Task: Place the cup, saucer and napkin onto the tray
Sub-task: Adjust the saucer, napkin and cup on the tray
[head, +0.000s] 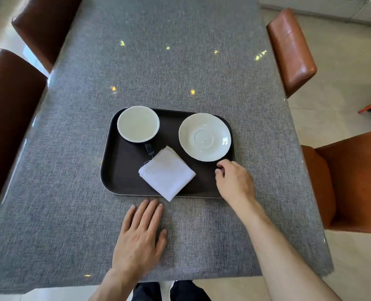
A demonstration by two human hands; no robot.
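A dark brown tray lies on the grey table. On its far left corner stands the cup, white inside and dark outside, its handle pointing toward me. The white saucer rests on the tray's right side. A folded white napkin lies in the tray's near middle, one corner jutting over the front rim. My right hand hovers over the tray's near right corner, just below the saucer, fingers loosely curled and holding nothing. My left hand lies flat on the table in front of the tray, fingers spread.
The grey cloth-covered table stretches far ahead. Two brown leather chairs stand along the left side. On the right stand two orange-brown chairs, the nearer one close to my right forearm. My dark shoes show below the table edge.
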